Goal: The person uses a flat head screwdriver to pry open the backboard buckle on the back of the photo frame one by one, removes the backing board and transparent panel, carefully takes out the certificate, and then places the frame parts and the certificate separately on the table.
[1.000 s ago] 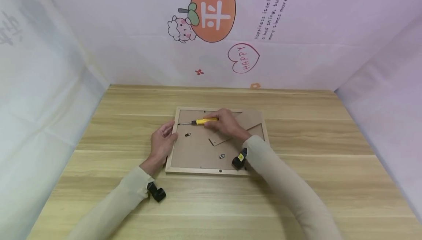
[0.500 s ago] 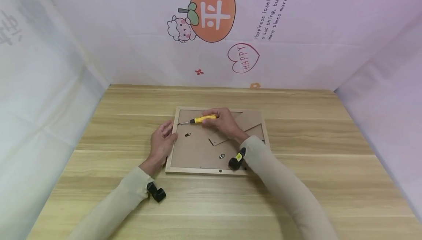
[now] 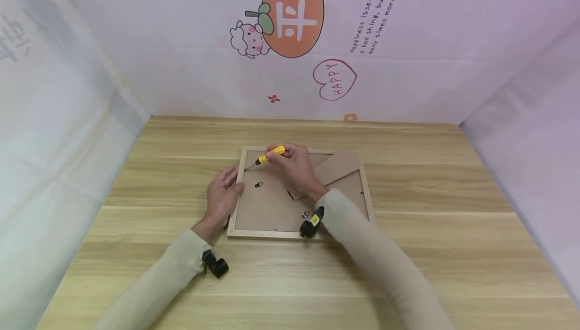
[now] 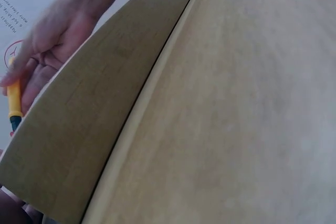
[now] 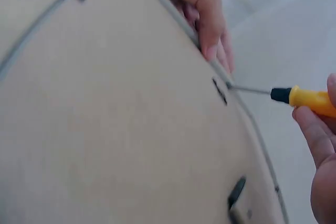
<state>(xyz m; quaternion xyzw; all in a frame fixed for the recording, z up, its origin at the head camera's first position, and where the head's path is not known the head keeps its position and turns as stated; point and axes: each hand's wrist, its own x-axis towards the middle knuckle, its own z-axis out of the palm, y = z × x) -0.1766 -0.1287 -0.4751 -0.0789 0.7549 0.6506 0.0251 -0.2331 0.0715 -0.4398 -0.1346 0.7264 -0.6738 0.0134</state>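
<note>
A wooden picture frame [image 3: 272,235] lies face down on the table, its brown backing board [image 3: 265,209] showing. My left hand [image 3: 223,195] grips the frame's left side, thumb at the rim and fingers along the outside. In my right hand [image 3: 296,169] is a screwdriver [image 3: 272,154] with a yellow handle, held slanting between thumb and fingers. Its tip meets a small dark tab [image 3: 245,170] at the inner left edge. The right wrist view shows the screwdriver [image 5: 310,100] reaching that edge near the left hand's fingers [image 5: 210,30].
A stand leg [image 3: 337,169] crosses the backing board diagonally. Two small hanging rings, one at left [image 3: 259,185] and one lower down [image 3: 305,214], sit on the board. Another dark tab [image 3: 361,193] is at the right inner edge. A printed cloth wall [image 3: 195,68] rises behind the wooden table [image 3: 430,179].
My right hand has shifted left and tipped the screwdriver's handle up steeper, while the tip stays at the left edge tab. The left hand and the picture frame have not visibly moved.
</note>
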